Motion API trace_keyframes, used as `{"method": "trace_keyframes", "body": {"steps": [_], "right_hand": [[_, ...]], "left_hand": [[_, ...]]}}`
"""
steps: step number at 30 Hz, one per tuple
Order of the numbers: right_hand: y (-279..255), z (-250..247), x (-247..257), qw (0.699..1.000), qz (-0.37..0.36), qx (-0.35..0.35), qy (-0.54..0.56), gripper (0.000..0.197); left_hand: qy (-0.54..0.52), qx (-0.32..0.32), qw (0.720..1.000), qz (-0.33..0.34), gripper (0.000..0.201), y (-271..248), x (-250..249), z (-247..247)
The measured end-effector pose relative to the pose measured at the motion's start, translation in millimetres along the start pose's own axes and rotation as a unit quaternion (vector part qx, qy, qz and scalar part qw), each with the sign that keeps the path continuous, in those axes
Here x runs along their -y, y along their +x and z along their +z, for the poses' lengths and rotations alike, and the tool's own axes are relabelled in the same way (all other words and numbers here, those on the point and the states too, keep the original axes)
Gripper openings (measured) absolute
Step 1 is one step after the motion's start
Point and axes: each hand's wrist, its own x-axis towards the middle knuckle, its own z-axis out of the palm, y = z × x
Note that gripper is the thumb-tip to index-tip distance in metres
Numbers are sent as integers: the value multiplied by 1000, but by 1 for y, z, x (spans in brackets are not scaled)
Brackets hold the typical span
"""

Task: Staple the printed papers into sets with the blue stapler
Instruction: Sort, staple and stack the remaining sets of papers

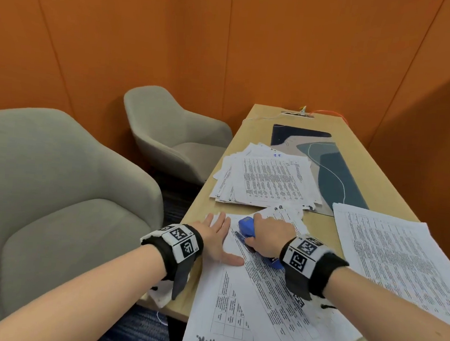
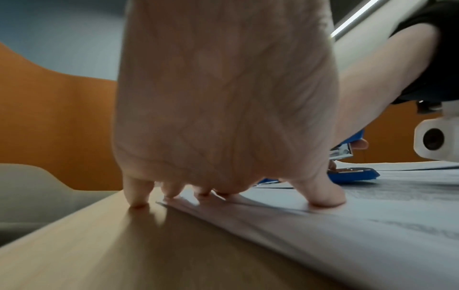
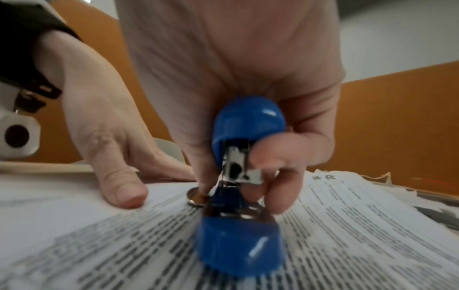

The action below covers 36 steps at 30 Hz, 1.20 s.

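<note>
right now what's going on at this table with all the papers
A person is stapling printed sheets. Their right hand grips the blue stapler, whose base rests on the printed papers in front of them. The left hand lies flat, fingers spread, pressing the sheets down at the table edge. Two more paper piles sit further along the table.
</note>
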Motion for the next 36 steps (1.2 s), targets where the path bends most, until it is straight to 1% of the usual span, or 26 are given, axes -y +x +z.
{"method": "trace_keyframes", "body": {"steps": [4,13,16,23,28,32,34,36], "right_hand": [[3,-4,-1,1000,4,10,2,47],[3,-7,-2,1000,-10,18,15,45],[5,-11,0,1000,-14,24,13,37],[5,-5,10,999,23,23,24,39],[4,-2,16,998,35,13,44,43],[5,-9,14,999,13,18,48,41],[4,-10,8,996,-1,36,78,42],[0,-12,1,991,-16,59,121,43]], "left_hand": [[10,3,1000,0,115,1,-1,-1],[26,8,1000,-3,116,3,-2,-2],[31,6,999,-4,116,3,-3,-2],[34,-1,999,1,115,3,-2,0],[37,9,999,-15,115,4,-3,-2],[30,8,999,-17,115,1,-4,-4],[23,14,999,-24,116,0,-5,-5],[27,4,999,-21,116,-2,-4,-6]]}}
